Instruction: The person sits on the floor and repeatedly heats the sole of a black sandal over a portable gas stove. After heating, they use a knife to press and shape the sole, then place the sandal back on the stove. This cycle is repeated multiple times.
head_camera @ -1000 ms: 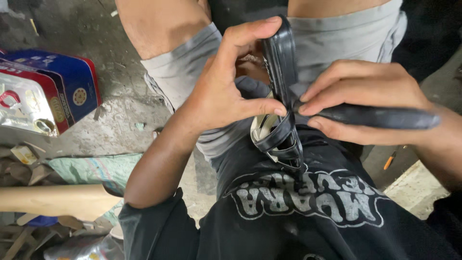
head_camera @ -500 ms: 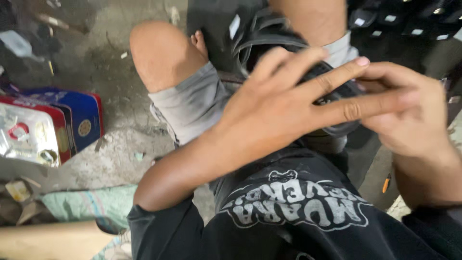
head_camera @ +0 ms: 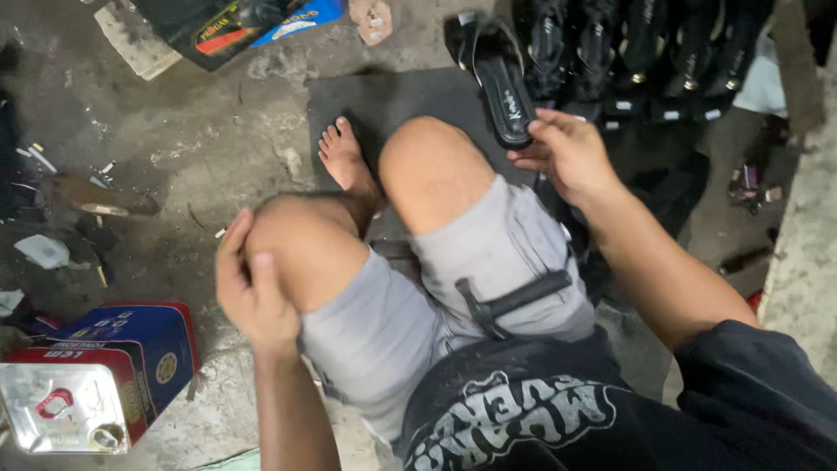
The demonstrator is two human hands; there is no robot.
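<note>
Now the right hand (head_camera: pixel 567 153) reaches to the far right, fingers loosely curled around the near end of a black sandal (head_camera: pixel 504 83) that lies on the floor beside a row of other black sandals (head_camera: pixel 645 52), while the left hand (head_camera: pixel 253 283) rests cupped on the left knee (head_camera: pixel 301 244), holding nothing. The right arm stretches out past the raised right knee (head_camera: pixel 432 166), and a black strap piece (head_camera: pixel 514 301) lies across the grey shorts. Half a second ago both hands were together over the lap on the black piece; they have since parted.
</note>
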